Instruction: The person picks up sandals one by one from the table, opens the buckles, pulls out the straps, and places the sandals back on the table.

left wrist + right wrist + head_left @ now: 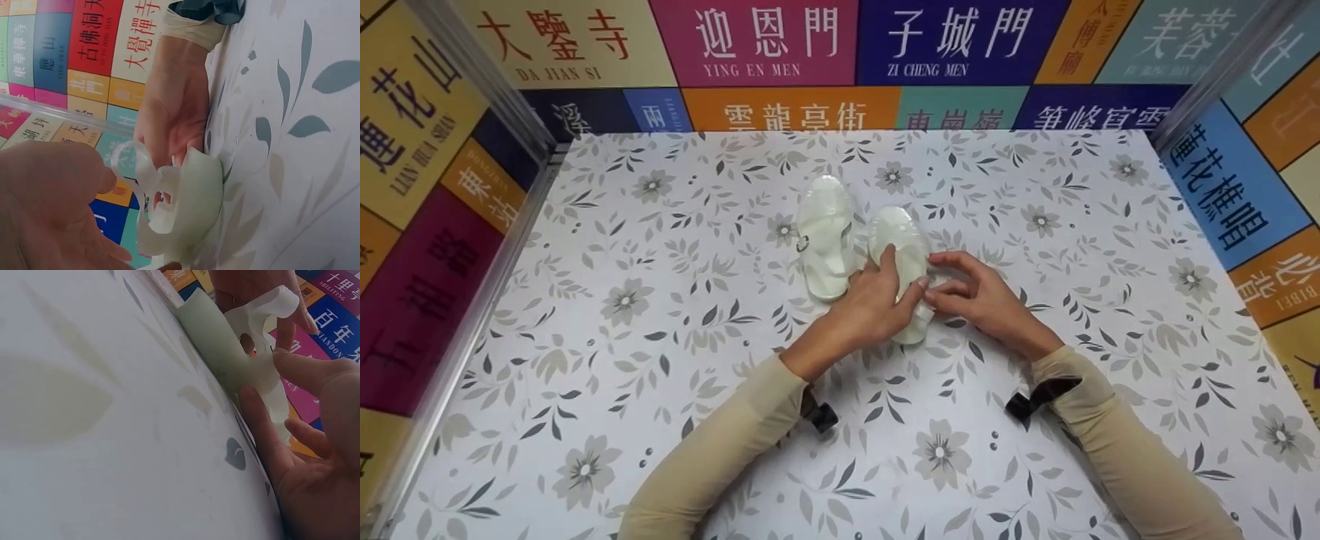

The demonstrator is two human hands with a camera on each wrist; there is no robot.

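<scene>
Glossy pale-green strappy sandal (pixel 911 259) | 10 o'clock: buckled mate (pixel 826 244) | right hand (pixel 991 304): pinching strappy sandal's side | left hand (pixel 874 304): grip unclear

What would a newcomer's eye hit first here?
Probably the brightly coloured panels with large Chinese characters, across the far edge and both sides in the head view. Then the two pale sandals, beyond the middle of the floral table cover: the left-hand sandal lies untouched by the right hand, while that hand and the left hand meet at the right-hand sandal.
</scene>
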